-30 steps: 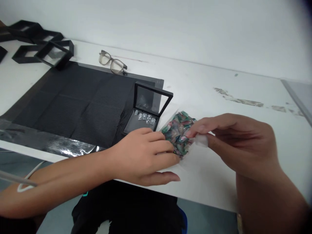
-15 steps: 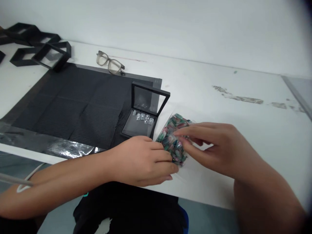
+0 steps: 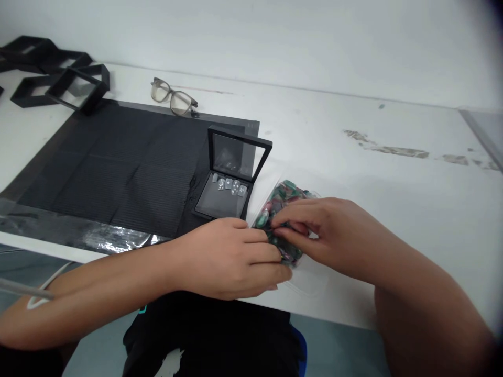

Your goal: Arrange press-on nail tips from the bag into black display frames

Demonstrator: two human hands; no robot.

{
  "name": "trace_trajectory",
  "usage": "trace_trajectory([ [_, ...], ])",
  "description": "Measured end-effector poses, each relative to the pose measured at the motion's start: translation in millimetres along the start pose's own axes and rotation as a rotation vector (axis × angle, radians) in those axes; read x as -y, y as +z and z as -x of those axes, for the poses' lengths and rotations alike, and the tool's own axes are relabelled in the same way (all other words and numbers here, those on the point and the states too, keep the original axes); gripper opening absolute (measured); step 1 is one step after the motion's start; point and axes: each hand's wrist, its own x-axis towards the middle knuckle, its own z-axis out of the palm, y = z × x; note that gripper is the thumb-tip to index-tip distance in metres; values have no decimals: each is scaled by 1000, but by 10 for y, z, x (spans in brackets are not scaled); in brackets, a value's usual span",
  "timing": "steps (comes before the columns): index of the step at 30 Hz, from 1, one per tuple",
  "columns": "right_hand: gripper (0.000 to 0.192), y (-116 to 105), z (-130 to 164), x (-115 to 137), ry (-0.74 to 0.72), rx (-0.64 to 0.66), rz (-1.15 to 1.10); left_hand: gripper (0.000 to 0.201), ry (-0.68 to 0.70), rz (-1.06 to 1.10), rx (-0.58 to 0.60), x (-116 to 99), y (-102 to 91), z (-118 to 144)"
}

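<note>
A clear plastic container (image 3: 259,204) lies at the table's front edge, filled with small shiny green and pink pieces (image 3: 288,189) that look like false nails. My left hand (image 3: 236,259) curls its fingers over the container's near left side and holds it. In among the pieces, the thumb and fingertips of my right hand (image 3: 314,225) are pinched together; whatever is between them is hidden. Left of the container stands an open black display case (image 3: 222,201) with a clear-windowed lid. Several pale grey false nails (image 3: 228,184), some with star patterns, sit in a row inside it.
A black ribbed sheet (image 3: 129,162) in clear wrapping covers the left of the white table (image 3: 393,209). Eyeglasses (image 3: 173,97) rest behind it. Several black frames (image 3: 76,89) are piled at the back left. A pale cable (image 3: 23,288) crosses near my left forearm.
My right hand has moved slightly left and down into the pieces, and its fingertips have closed together. My left hand stays on the container. The view has shifted a little.
</note>
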Motion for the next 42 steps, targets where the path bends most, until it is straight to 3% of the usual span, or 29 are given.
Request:
trace_trajectory([
  [5,12,-38,24,-59,-10,12,-139,18,37,-86,-79,41,-30,3],
  [10,6,-178,109,-55,-92,29,-438,23,-12,-78,-334,88,-126,-8],
  [14,7,-280,169,71,-167,115,-693,21,-107,28,-462,83,-137,-39],
  [18,5,-240,210,142,-122,280,-995,34,-162,201,-492,64,-93,-70],
  [21,7,-177,220,150,-86,308,-1106,36,-165,282,-557,66,-71,-84],
  [26,5,-164,182,170,-101,229,-994,28,-147,427,-632,75,-57,-93],
  [33,5,-175,114,165,-124,270,-916,9,-125,642,-544,28,-94,-95],
  [38,9,-157,104,136,-109,213,-839,12,-240,724,-568,-18,-108,-103],
  [42,9,-184,132,102,-53,91,-800,14,-299,771,-637,-55,-100,-88],
])
